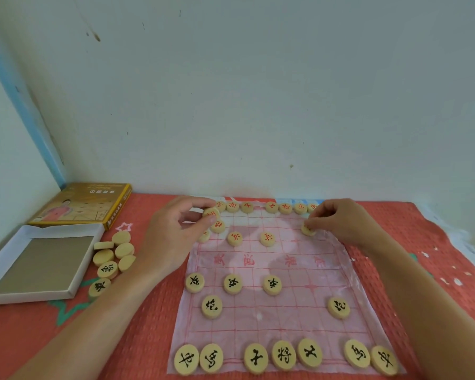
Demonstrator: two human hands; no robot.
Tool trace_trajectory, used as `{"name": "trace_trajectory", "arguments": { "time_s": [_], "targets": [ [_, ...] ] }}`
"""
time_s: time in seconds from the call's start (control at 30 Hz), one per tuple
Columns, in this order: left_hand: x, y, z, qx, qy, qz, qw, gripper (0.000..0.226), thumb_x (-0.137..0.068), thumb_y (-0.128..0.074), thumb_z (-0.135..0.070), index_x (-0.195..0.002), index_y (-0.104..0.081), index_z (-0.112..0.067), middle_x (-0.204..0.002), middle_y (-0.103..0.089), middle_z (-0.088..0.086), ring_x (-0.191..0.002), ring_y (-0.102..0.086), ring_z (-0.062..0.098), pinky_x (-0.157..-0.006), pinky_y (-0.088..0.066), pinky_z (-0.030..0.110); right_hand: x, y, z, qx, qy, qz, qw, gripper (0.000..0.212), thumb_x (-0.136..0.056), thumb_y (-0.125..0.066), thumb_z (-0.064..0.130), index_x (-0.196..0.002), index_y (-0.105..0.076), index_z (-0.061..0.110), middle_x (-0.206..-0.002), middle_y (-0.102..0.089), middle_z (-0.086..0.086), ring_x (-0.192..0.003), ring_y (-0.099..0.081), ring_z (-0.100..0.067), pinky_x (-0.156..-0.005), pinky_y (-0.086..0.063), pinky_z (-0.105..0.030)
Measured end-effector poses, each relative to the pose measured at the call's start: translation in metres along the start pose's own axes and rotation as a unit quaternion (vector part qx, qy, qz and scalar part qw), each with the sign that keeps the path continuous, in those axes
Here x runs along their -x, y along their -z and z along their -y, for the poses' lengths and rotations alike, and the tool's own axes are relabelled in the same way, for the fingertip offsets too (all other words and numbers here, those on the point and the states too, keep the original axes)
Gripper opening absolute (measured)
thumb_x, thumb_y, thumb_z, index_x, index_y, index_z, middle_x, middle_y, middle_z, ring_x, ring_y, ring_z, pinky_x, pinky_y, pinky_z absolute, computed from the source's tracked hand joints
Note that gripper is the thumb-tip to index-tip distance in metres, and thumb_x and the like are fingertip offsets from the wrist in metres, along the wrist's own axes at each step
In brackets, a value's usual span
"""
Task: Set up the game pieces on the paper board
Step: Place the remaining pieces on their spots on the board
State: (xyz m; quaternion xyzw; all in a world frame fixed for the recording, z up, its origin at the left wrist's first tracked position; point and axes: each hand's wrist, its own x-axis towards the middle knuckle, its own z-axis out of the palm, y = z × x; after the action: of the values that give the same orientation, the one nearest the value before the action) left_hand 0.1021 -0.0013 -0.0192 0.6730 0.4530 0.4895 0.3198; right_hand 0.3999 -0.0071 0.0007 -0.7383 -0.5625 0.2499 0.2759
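Observation:
The paper board (299, 272) lies on a red cloth, with a pink grid. Black-marked wooden discs (283, 355) stand in the near rows and red-marked discs (268, 238) in the far rows. My left hand (173, 237) is over the board's far left corner and pinches a red-marked disc (211, 213) between thumb and fingers, just above the board. Over the far right part of the board, the fingertips of my right hand (337, 223) pinch another red-marked disc (308, 229), which sits at the board's surface.
Several loose discs (113, 259) lie in a heap left of the board, some face down. An open white box tray (36, 267) sits at the left edge, with the yellow box lid (83, 204) behind it. A wall rises right behind the board.

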Motion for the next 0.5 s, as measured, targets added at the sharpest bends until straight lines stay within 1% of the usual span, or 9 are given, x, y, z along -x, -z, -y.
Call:
{"name": "trace_trajectory", "arguments": {
  "time_s": [0.03, 0.07, 0.1, 0.17, 0.23, 0.3, 0.37, 0.5],
  "targets": [
    [0.0, -0.001, -0.001, 0.011, 0.005, 0.003, 1.0, 0.017, -0.083, -0.072, -0.017, -0.097, -0.071, -0.026, -0.099, -0.068, -0.015, -0.08, -0.066, 0.0, -0.064, -0.046, 0.007, 0.002, 0.001, 0.003, -0.012, 0.01, -0.007, 1.0, 0.012, -0.077, -0.079, 0.023, -0.077, -0.071, 0.014, -0.072, -0.067, 0.005, -0.048, -0.052, 0.002, -0.051, -0.039, -0.022],
    [-0.001, -0.003, -0.002, 0.025, 0.011, 0.007, 1.0, 0.018, -0.082, -0.072, -0.017, -0.097, -0.071, -0.026, -0.099, -0.069, -0.014, -0.08, -0.067, 0.001, -0.062, -0.046, 0.008, 0.005, 0.003, 0.007, -0.025, 0.021, -0.019, 0.999, 0.012, -0.079, -0.078, 0.023, -0.077, -0.07, 0.014, -0.068, -0.064, 0.005, -0.043, -0.047, 0.0, -0.05, -0.036, -0.022],
    [-0.001, -0.004, -0.003, 0.043, 0.015, 0.012, 0.999, 0.018, -0.082, -0.072, -0.016, -0.097, -0.072, -0.026, -0.098, -0.07, -0.013, -0.079, -0.068, 0.002, -0.06, -0.047, 0.01, 0.007, 0.003, 0.011, -0.034, 0.036, -0.033, 0.998, 0.011, -0.079, -0.077, 0.024, -0.078, -0.07, 0.016, -0.067, -0.063, 0.005, -0.046, -0.047, -0.004, -0.051, -0.037, -0.022],
    [-0.001, -0.008, -0.004, 0.078, 0.025, 0.022, 0.996, 0.018, -0.082, -0.072, -0.014, -0.098, -0.072, -0.023, -0.097, -0.071, -0.007, -0.078, -0.069, 0.006, -0.058, -0.048, 0.013, 0.013, 0.001, 0.023, -0.043, 0.071, -0.042, 0.996, 0.01, -0.08, -0.076, 0.028, -0.082, -0.07, 0.021, -0.073, -0.063, 0.002, -0.058, -0.051, -0.009, -0.056, -0.041, -0.022],
    [0.0, -0.012, -0.006, 0.097, 0.031, 0.034, 0.994, 0.019, -0.081, -0.072, -0.014, -0.1, -0.072, -0.02, -0.097, -0.072, -0.004, -0.08, -0.069, 0.007, -0.06, -0.047, 0.013, 0.022, -0.005, 0.036, -0.067, 0.097, -0.01, 0.993, 0.011, -0.082, -0.074, 0.032, -0.088, -0.07, 0.025, -0.078, -0.065, 0.003, -0.062, -0.054, -0.008, -0.06, -0.045, -0.022],
    [0.001, -0.015, -0.007, 0.104, 0.03, 0.044, 0.993, 0.021, -0.081, -0.073, -0.016, -0.101, -0.073, -0.02, -0.097, -0.071, -0.006, -0.081, -0.068, 0.006, -0.063, -0.047, 0.012, 0.029, -0.014, 0.047, -0.092, 0.11, 0.04, 0.989, 0.011, -0.084, -0.072, 0.033, -0.093, -0.07, 0.028, -0.079, -0.068, 0.006, -0.062, -0.059, -0.003, -0.058, -0.046, -0.017],
    [0.003, -0.016, -0.007, 0.105, 0.023, 0.05, 0.993, 0.023, -0.079, -0.074, -0.016, -0.101, -0.073, -0.022, -0.098, -0.07, -0.008, -0.084, -0.067, 0.006, -0.069, -0.048, 0.013, 0.034, -0.021, 0.055, -0.09, 0.123, 0.074, 0.986, 0.011, -0.086, -0.069, 0.031, -0.097, -0.069, 0.028, -0.081, -0.07, 0.007, -0.064, -0.062, 0.001, -0.057, -0.046, -0.012],
    [0.007, -0.017, -0.005, 0.105, 0.008, 0.081, 0.991, 0.033, -0.078, -0.074, -0.005, -0.107, -0.07, -0.02, -0.109, -0.067, -0.005, -0.093, -0.067, 0.007, -0.082, -0.053, 0.019, 0.04, -0.031, 0.065, -0.104, 0.132, 0.113, 0.979, 0.009, -0.089, -0.065, 0.026, -0.098, -0.069, 0.026, -0.084, -0.074, 0.005, -0.069, -0.065, -0.002, -0.06, -0.048, -0.015]
  ]
}}
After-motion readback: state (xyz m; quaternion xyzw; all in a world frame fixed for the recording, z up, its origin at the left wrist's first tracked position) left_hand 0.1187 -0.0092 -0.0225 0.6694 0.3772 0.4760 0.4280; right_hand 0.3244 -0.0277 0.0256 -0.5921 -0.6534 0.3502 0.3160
